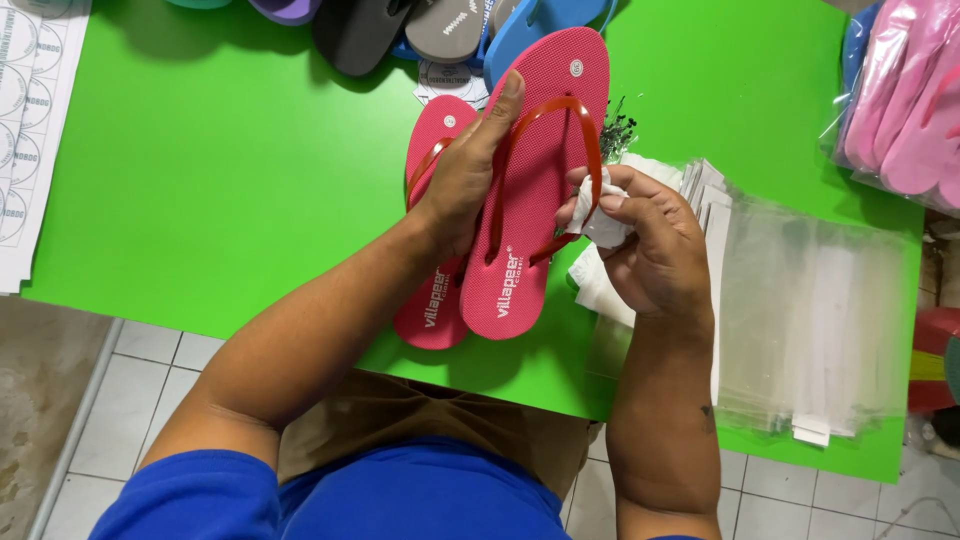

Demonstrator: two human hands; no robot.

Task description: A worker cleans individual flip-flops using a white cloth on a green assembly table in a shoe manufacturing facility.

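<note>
A pair of pink flip-flops (530, 190) with red straps is held upright above the green table (230, 170), one sandal overlapping the other. The left hand (462, 175) clasps them from the side, fingers closed around the soles, thumb stretched up. The right hand (650, 245) pinches a small white tag (603, 226), possibly paper, against the nearer strap. Just beside lies a stack of clear plastic bags (810, 310); other sandals (440, 30) sit at the table's far edge.
</note>
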